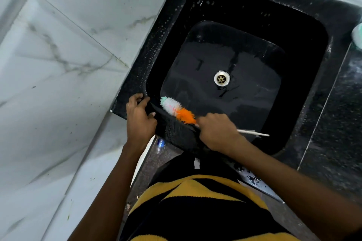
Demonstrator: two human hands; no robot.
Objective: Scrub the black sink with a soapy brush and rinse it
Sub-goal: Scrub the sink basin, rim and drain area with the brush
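Note:
A black square sink (305, 31) fills the upper right, wet, with a metal drain (222, 78) in its floor. A bottle brush (177, 110) with white, green and orange bristles lies against the sink's near left inner wall. My right hand (217, 132) is closed around its thin white handle, whose end sticks out to the right. My left hand (140, 118) grips the sink's near left rim, thumb on the inner edge.
White marble-look wall tiles (58, 64) run along the left. A dark speckled counter (337, 133) lies right of the sink, with a pale green object (357, 35) at the right edge. A plastic bottle (160, 145) lies on the floor below the sink.

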